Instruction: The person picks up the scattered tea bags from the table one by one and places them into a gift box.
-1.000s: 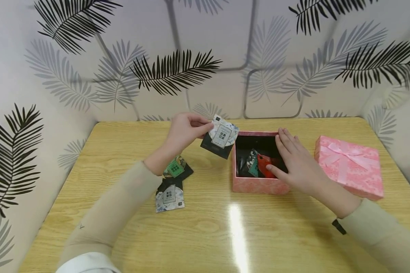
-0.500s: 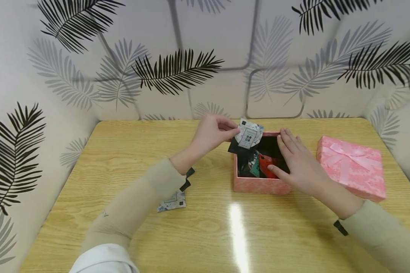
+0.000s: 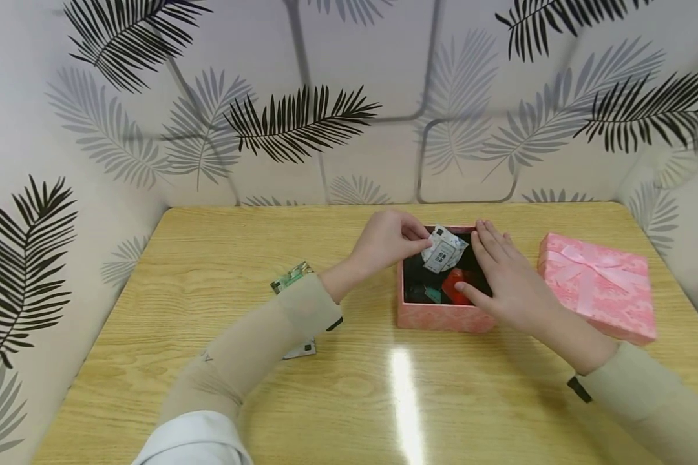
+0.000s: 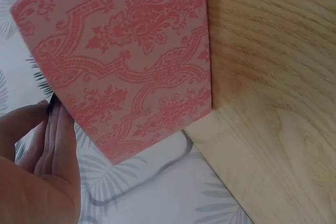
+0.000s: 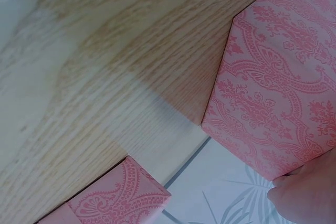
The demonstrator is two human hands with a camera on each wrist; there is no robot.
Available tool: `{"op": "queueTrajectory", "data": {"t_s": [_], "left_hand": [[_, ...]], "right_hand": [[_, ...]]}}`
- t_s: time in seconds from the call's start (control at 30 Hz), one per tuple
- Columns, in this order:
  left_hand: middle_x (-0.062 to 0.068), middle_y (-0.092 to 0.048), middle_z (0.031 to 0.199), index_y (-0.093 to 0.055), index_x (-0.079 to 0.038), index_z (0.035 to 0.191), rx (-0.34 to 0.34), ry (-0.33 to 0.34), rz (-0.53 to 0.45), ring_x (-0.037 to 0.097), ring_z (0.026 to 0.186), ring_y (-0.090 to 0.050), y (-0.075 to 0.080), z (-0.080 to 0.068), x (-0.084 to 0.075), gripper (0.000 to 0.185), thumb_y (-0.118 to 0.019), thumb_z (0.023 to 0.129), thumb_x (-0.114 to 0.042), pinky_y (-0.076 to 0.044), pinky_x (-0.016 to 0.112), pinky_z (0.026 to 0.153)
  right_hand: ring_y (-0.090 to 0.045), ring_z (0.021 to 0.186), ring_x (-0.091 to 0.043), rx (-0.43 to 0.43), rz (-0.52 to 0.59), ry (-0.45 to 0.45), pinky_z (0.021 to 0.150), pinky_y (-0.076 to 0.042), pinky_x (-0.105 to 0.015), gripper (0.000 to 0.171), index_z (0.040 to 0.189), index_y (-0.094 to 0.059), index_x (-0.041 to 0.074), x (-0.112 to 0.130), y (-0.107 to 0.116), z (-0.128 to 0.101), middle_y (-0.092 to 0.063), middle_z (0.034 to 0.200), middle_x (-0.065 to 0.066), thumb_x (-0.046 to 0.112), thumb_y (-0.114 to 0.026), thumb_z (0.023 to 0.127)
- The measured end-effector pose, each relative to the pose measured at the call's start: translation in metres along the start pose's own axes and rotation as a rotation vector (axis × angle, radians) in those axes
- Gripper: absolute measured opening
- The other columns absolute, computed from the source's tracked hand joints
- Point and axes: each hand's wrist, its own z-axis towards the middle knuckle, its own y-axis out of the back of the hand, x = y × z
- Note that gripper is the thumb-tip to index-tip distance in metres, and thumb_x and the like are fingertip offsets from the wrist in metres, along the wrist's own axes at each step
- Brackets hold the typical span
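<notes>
My left hand pinches a white-and-black tea packet by its corner, over the inside of a pink patterned box. In the left wrist view only a dark edge of the packet shows between thumb and fingers, behind the box wall. A red packet and a green-and-black one lie within the box. My right hand rests on the box's right rim, fingers straight, thumb reaching inside. It shows at the box edge in the right wrist view.
The pink lid with a ribbon bow lies right of the box. Left of it, a green packet and a white one lie on the wooden table, partly hidden by my left sleeve. A leaf-patterned wall stands behind.
My left hand has carried the white-and-black tea packet rightward from beside the box, then down into its opening. My right hand has stayed on the rim.
</notes>
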Motion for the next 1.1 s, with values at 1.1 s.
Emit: {"op": "queueTrajectory", "data": {"t_s": [1.1], "left_hand": [[-0.005, -0.083, 0.101, -0.085, -0.017, 0.102, 0.084, -0.106, 0.422, 0.007, 0.095, -0.075, -0.027, 0.01, -0.007, 0.01, -0.08, 0.098, -0.025, -0.06, 0.023, 0.087]], "right_hand": [[-0.008, 0.165, -0.045, -0.019, 0.001, 0.01, 0.135, -0.011, -0.06, 0.093, 0.164, -0.02, -0.012, 0.0, -0.003, -0.001, -0.009, 0.176, -0.029, 0.048, -0.06, 0.106]]}}
